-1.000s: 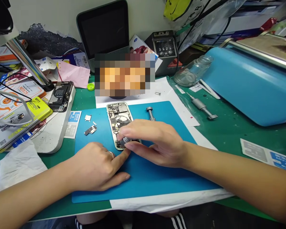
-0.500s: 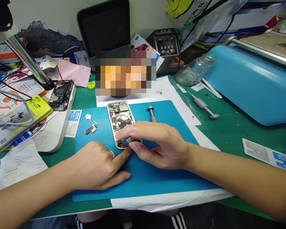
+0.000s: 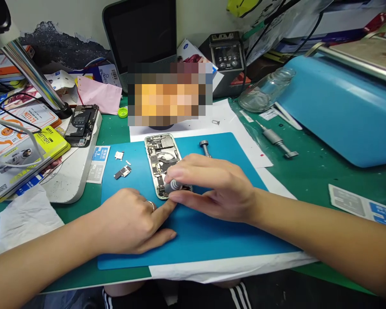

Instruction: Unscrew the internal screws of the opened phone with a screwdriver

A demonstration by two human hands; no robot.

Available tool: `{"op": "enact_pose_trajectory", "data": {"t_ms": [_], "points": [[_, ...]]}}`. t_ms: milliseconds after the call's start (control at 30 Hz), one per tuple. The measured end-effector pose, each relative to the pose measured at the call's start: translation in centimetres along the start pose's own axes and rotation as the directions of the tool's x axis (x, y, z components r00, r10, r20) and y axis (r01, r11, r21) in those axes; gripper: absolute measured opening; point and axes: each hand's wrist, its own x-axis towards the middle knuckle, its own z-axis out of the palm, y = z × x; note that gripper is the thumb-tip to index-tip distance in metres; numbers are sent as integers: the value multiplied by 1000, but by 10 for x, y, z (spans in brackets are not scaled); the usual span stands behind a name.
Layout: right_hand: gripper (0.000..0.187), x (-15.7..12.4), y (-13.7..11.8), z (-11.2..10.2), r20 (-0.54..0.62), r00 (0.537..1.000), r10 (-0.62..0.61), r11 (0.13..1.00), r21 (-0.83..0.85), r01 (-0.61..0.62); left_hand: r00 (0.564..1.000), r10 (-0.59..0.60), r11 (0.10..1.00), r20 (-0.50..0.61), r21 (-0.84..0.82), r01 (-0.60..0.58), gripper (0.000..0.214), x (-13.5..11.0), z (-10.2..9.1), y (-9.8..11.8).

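An opened phone (image 3: 159, 156) with bare circuitry lies on a blue mat (image 3: 193, 231). My right hand (image 3: 212, 186) pinches a small grey screwdriver (image 3: 173, 186) upright over the phone's near end, thumb and fingers closed round its cap. My left hand (image 3: 133, 223) rests on the mat, mostly curled, a ring on one finger, its index fingertip pressed against the phone's near corner. Small metal brackets (image 3: 122, 171) lie on the mat left of the phone.
A second screwdriver (image 3: 206, 148) lies on the mat, a third (image 3: 278, 141) on the green table mat. Another opened phone (image 3: 80, 124) sits left on a white pad. A glass jar (image 3: 263, 90), a blue machine (image 3: 341, 111), a dark screen (image 3: 141, 38) and packaging boxes (image 3: 22, 146) surround.
My right hand's fingers have shifted slightly round the screwdriver cap. My left hand stays put. The view has tilted a little.
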Motion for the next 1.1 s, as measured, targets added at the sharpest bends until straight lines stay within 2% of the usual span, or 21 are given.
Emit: {"op": "enact_pose_trajectory", "data": {"t_ms": [133,400,733,933,1100], "points": [[41,-2,-2,0,28,999,-46,998,54,45,1000,1,1000,23,-21,-1,44,0,-1,0],[40,-4,-1,0,28,998,62,996,62,-63,1000,1,1000,-3,-15,-1,42,-2,0,0],[28,0,0,-1,-5,999,-51,996,-75,50,1000,-6,1000,24,-18,7,41,-1,0,0],[41,-1,-2,1,7,1000,-30,999,-11,30,999,-6,999,35,-37,7,41,-2,0,0],[37,-1,-3,2,64,996,-56,998,-17,57,999,-5,999,52,-46,7,44,-3,0,0]]}}
